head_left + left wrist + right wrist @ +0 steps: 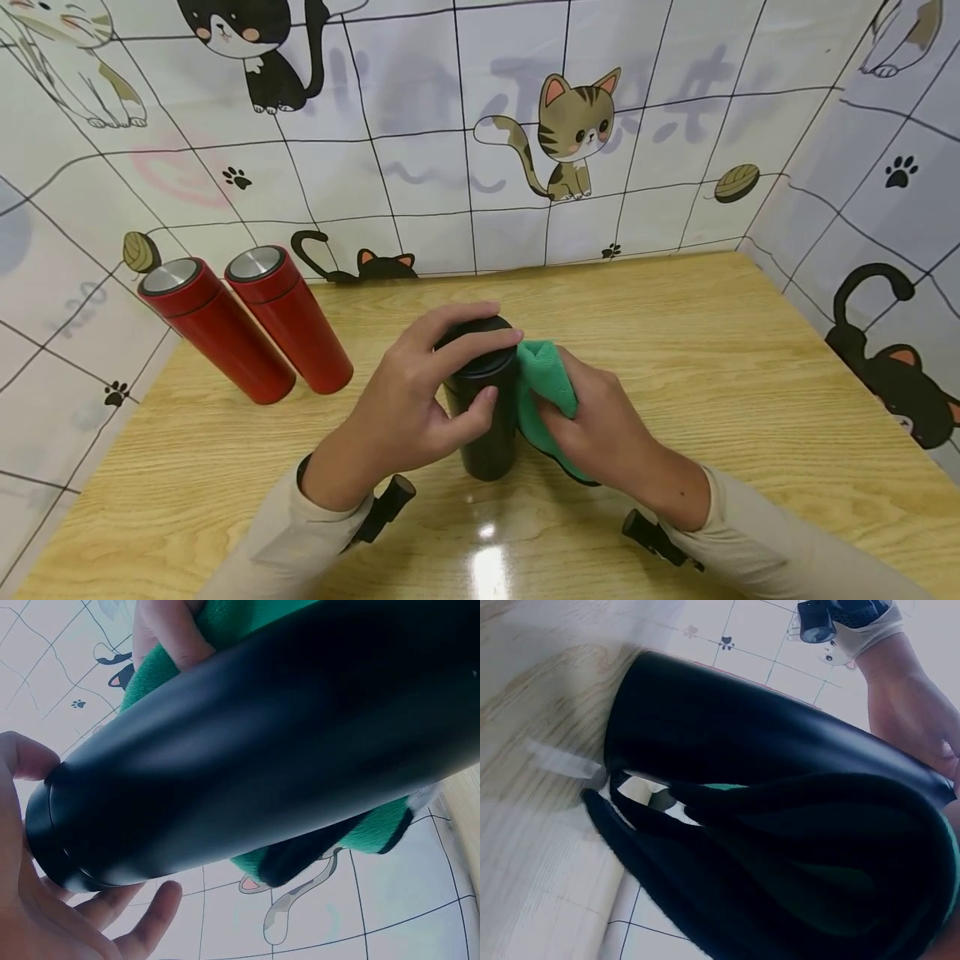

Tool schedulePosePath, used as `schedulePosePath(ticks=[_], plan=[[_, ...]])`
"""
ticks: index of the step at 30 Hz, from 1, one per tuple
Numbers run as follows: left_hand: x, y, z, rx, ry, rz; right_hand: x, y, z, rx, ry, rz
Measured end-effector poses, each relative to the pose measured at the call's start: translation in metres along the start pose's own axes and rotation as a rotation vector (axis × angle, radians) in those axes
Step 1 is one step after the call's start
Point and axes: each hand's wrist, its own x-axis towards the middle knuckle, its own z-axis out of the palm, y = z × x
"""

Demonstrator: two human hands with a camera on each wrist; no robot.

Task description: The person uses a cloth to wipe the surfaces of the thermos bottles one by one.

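A black thermos bottle (483, 433) stands upright on the wooden table. My left hand (420, 392) grips it around the lid from above, thumb on the near side; in the left wrist view the thumb and fingers (154, 922) curl about its capped end. My right hand (600, 417) holds a folded green cloth (547, 379) with a dark edge against the bottle's right side. Seen from the right wrist, the cloth's dark folds (802, 802) lie along the black bottle (727, 727) and hide much of the right hand.
Two red thermos bottles (225, 333) with silver-topped lids stand at the table's left. Behind and beside the table (675, 333) hangs a white gridded sheet (420, 167) printed with cartoon cats. Each wrist wears a small black camera mount (386, 504).
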Motion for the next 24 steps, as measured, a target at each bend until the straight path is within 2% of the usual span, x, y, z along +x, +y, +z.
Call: schedulePosePath(ticks=[4, 12, 19, 24], plan=[[0.0001, -0.0003, 0.0004, 0.003, 0.004, 0.010, -0.0006, 0.0000, 0.0002, -0.012, 0.004, -0.001], [0.0010, 0.0008, 0.0001, 0.012, 0.008, 0.037, -0.0018, -0.0018, -0.0020, -0.023, 0.105, -0.048], [0.0014, 0.0011, 0.0002, 0.012, 0.032, 0.069, -0.0006, -0.0021, -0.0030, -0.022, 0.052, -0.037], [0.0015, 0.0006, 0.0012, 0.032, 0.035, 0.052, -0.0004, -0.0003, -0.0019, -0.022, 0.051, -0.049]])
